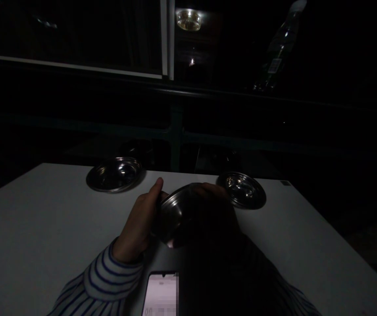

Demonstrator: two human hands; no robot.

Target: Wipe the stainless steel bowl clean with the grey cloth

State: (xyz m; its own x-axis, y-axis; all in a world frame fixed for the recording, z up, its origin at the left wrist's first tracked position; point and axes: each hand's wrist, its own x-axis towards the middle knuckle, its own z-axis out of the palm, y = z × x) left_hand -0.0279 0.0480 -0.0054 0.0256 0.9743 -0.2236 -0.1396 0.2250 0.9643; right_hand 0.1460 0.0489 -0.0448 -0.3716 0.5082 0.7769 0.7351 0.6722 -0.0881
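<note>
A shiny metal bowl (177, 215) is tilted between my two hands above the white table. My left hand (138, 226) grips its left side, with the thumb pointing up beside the rim. On the opposite side, my right hand (221, 206) lies in deep shadow, its fingers curled over the bowl's upper right edge. What the bowl contains, if anything, cannot be made out. Below the bowl, a phone (160, 294) with a lit screen lies on the table near me.
Two shallow metal dishes stand near the far edge of the white table (60, 210): a left dish (114, 175) and a right dish (243, 191). Beyond are a dark railing (175, 131), a white window frame (167, 39) and a clear plastic bottle (280, 48).
</note>
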